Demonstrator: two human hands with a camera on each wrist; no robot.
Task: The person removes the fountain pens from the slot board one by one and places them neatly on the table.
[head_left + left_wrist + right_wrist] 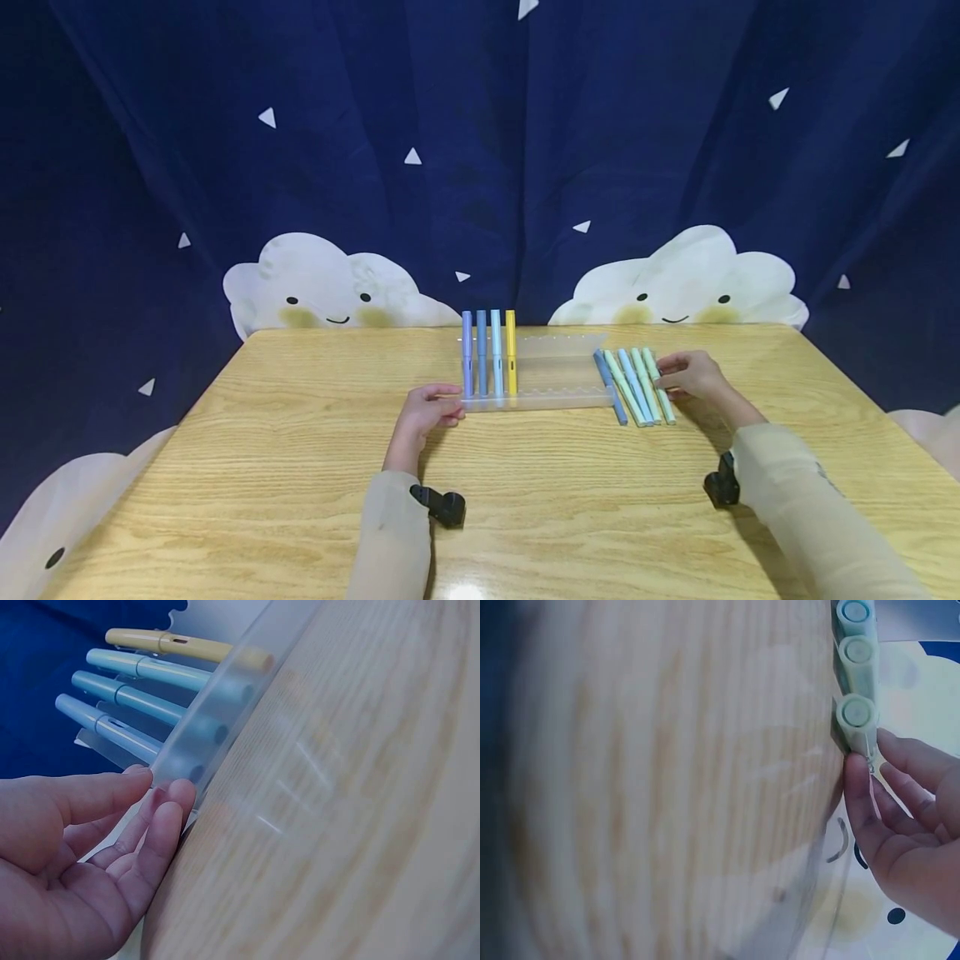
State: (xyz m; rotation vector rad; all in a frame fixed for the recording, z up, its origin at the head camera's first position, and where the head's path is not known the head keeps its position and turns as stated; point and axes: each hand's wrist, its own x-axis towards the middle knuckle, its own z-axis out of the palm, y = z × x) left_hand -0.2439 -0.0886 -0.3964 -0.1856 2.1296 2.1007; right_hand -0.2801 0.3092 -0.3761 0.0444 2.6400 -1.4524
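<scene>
A clear plastic pen rack (564,400) lies at the far middle of the table. In its left half several pens stand in a row: a violet-blue pen (467,354), a dark blue pen (482,354), a light blue pen (497,354) and a yellow pen (512,354). My left hand (430,412) pinches the rack's near left corner, its fingertips beside the violet-blue pen's end. To the right of the rack, my right hand (696,377) pinches the outermost green pen (856,724) of a loose group between thumb and fingers. That pen still lies beside the others.
Left of the gripped pen lie several loose pens, among them a dark blue pen (611,388) touching the rack's right end and a pale blue pen (635,385). A dark blue curtain (487,167) with white clouds hangs behind the wooden table (570,508).
</scene>
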